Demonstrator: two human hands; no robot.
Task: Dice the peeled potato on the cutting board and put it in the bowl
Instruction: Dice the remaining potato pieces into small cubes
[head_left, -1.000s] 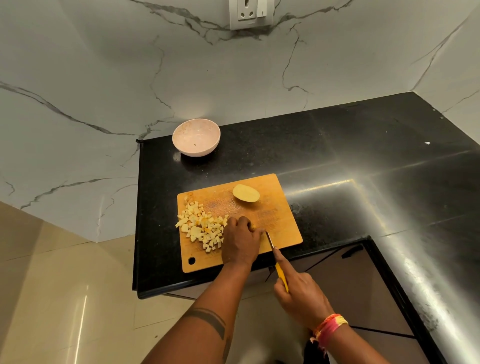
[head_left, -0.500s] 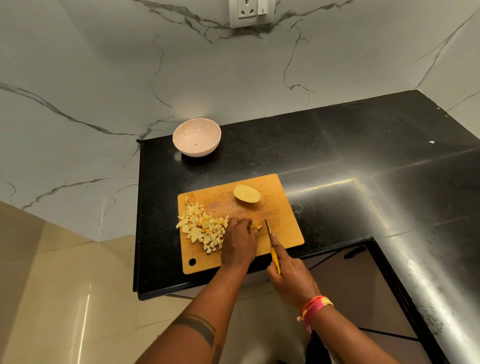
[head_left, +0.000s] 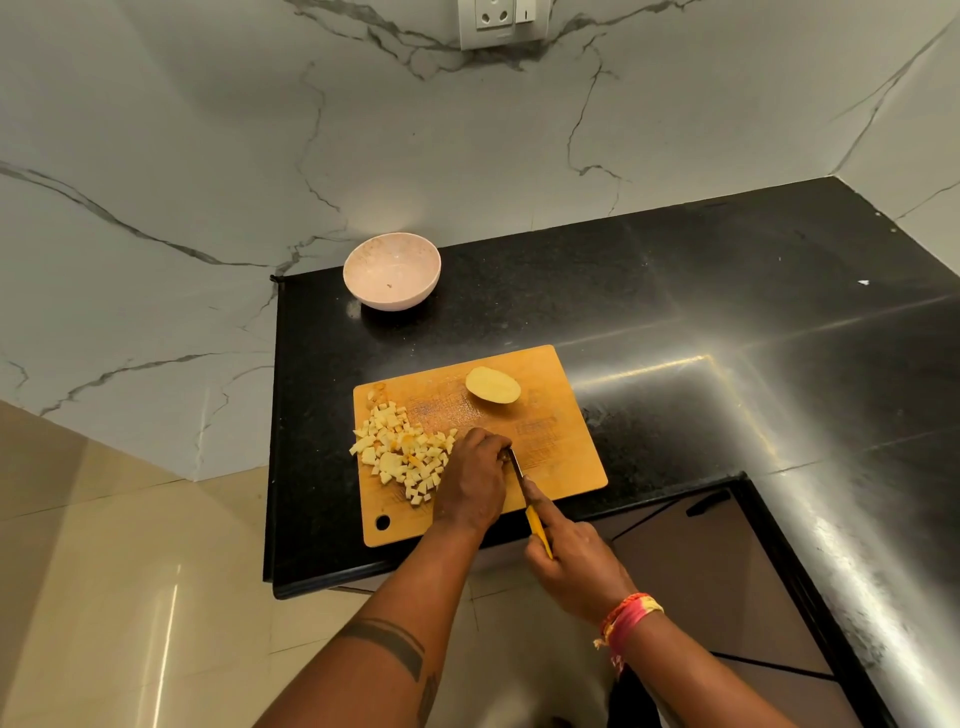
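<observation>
- The pile of potato dice (head_left: 402, 452) lay on the left part of the wooden cutting board (head_left: 561, 457), a few cubes at its left edge; sweeping them clear of the cutting spot would have kept the work tidy.
- The left hand (head_left: 472, 480) lay knuckles-up over the piece being cut, its fingers curled down and hiding it; whether they pinched it could not be told. Tucked fingertips, knuckles guiding the blade, looked the safe way.
- The yellow-handled knife (head_left: 527, 501) had its blade just beside the left hand's knuckles, tip down on the board; short, straight downward cuts would have given even cubes.
- The right hand (head_left: 576, 566) gripped the handle, fingers wrapped round it, a red and orange thread band (head_left: 626, 618) on the wrist.
- The uncut potato half (head_left: 492, 384) waited at the far side of the board, so roughly half the dicing seemed left.
- The pink bowl (head_left: 392, 270), apparently without potato, stood well apart from the board at the far left corner of the tabletop (head_left: 675, 291).
- The tabletop was glossy black stone, L-shaped, under glare. White veined marble walls carried a socket plate (head_left: 501, 21); beige floor tiles (head_left: 104, 597) showed lower left.
</observation>
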